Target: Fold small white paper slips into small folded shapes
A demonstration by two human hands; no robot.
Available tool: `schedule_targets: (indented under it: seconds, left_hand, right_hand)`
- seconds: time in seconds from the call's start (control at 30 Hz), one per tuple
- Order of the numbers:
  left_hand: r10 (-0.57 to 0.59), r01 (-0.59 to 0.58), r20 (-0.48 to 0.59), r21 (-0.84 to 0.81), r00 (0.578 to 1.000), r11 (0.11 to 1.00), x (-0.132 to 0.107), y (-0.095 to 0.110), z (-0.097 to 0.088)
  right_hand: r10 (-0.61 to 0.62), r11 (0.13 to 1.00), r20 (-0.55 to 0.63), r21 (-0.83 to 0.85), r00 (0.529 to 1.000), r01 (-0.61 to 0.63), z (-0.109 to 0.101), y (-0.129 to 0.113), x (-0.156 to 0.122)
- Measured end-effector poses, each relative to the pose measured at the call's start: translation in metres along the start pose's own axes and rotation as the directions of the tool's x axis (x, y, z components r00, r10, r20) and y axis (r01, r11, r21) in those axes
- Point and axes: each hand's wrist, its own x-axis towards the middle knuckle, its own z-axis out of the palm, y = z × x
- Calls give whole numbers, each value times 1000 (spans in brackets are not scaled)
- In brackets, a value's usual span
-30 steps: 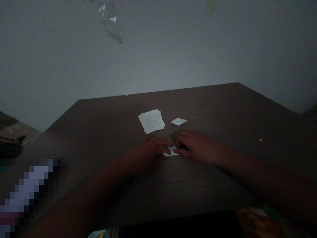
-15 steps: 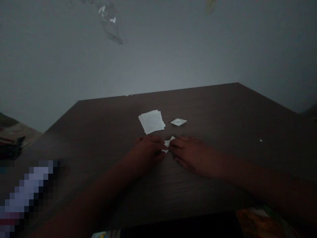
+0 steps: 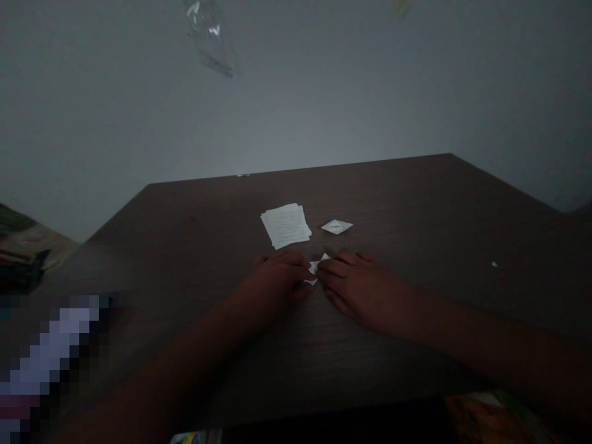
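A small white piece of folded paper (image 3: 313, 267) lies on the dark wooden table between my two hands. My left hand (image 3: 277, 279) holds its left side, fingers bent and pressed together. From the other side, the fingertips of my right hand (image 3: 351, 280) press the paper down against the tabletop. Much of the paper is hidden under my fingers, so its full shape cannot be made out. Just beyond my hands lie a stack of printed paper sheets (image 3: 287, 226) and, to its right, a diamond-shaped folded paper (image 3: 337, 227).
The table (image 3: 393, 197) meets a pale wall at the back. A clear plastic bag (image 3: 210, 37) hangs on the wall. A tiny white scrap (image 3: 494, 264) is on the right of the table. At the left sits a pixelated, blurred-out object (image 3: 55, 351).
The camera view has shifted slightly. Both hands stay on the small paper, with the left fingers covering it a little differently; the stack and the diamond-shaped paper stay put.
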Motion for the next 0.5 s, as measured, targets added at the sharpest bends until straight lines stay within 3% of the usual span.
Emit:
schedule_targets:
  seconds: [0.17,0.5]
  left_hand:
    - [-7,7,7,0,1000,1000,1,3,-2]
    - [-2,1,-35,-17,999,1000,1,1,3]
  right_hand:
    - [57,996,-16,-61,998,-58,-1,2,-1]
    - [178,984,-56,-24,982,-179,-11,32,7]
